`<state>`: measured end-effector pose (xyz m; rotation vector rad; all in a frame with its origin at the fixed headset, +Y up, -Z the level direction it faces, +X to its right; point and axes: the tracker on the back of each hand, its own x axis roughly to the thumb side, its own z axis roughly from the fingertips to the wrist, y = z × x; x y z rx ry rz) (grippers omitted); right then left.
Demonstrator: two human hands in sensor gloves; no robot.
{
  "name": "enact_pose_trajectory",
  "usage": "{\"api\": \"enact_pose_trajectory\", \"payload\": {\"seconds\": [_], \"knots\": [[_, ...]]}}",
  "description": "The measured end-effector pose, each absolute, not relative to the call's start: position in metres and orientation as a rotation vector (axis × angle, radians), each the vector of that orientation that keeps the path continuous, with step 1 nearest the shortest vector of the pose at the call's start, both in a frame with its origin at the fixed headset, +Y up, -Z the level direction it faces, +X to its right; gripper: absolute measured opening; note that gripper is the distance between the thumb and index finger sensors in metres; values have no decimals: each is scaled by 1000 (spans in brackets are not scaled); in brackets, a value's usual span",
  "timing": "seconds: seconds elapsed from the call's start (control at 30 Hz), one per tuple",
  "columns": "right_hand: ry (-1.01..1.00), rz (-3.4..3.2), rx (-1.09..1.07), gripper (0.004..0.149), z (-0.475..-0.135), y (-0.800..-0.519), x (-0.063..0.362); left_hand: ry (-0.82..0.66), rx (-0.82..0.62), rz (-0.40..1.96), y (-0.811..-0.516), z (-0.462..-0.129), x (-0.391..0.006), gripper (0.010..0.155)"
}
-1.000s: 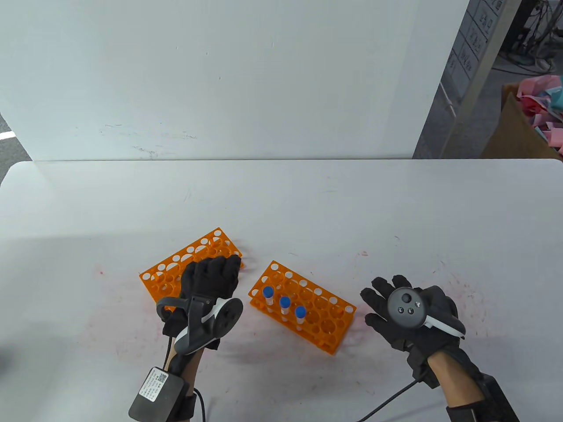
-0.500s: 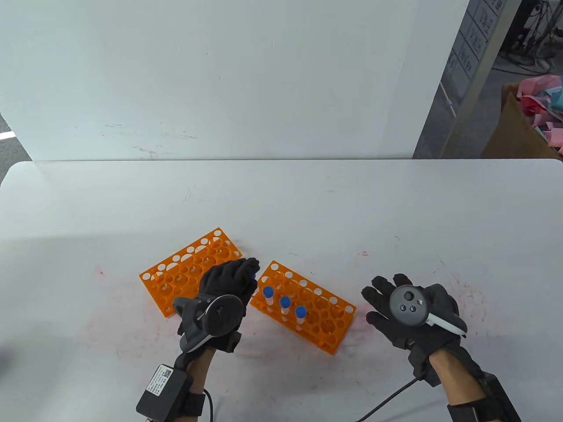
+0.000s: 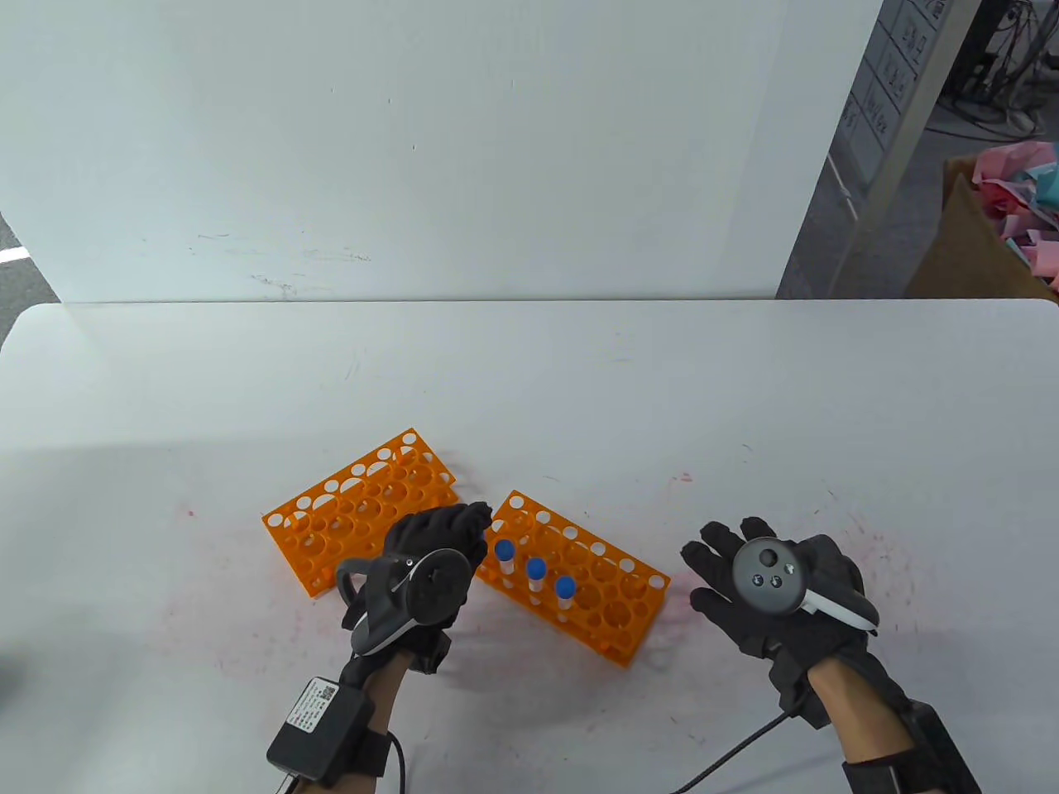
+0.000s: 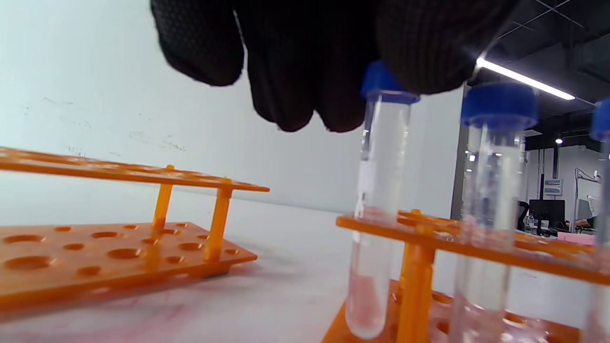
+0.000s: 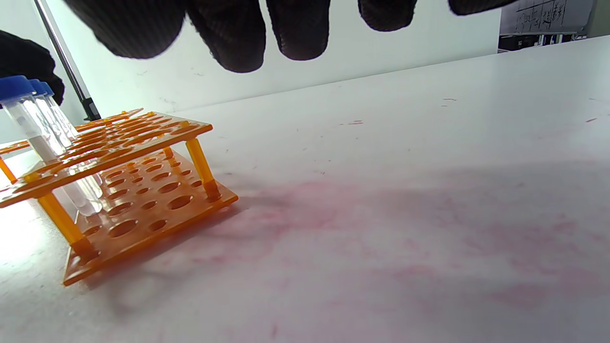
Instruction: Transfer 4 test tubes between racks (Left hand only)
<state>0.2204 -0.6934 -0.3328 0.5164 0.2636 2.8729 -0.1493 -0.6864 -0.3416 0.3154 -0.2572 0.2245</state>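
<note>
Two hands | left hand (image 3: pixel 438 538) pinches tube cap (image 4: pixel 381 81) | right hand (image 3: pixel 769 587) spread flat, touching table (image 3: pixel 579 372)

Left hand (image 3: pixel 438 538) carried tube (image 4: pixel 379 200) into right rack (image 3: pixel 571 575)

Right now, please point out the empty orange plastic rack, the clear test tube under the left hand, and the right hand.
empty orange plastic rack (image 3: pixel 331 529), table view, top plate.
clear test tube with blue cap (image 4: pixel 379 190), left wrist view, glass body.
right hand (image 3: pixel 765 591), table view, middle of hand.
</note>
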Motion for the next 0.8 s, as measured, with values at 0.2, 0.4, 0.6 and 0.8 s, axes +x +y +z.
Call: {"api": "enact_pose_trajectory", "payload": {"seconds": [0.2, 0.4, 0.6, 0.8], "knots": [[289, 2874, 516, 61, -333, -695, 221, -255, 306, 228, -687, -342, -149, 50], [289, 2873, 516, 61, -334, -695, 221, -251, 274, 242, -691, -345, -145, 49], [258, 2873, 545, 61, -332, -695, 223, -243, 280, 259, -691, -346, -143, 49], [317, 2884, 547, 61, -334, -703, 223, -252, 281, 244, -691, -346, -143, 49]]}}
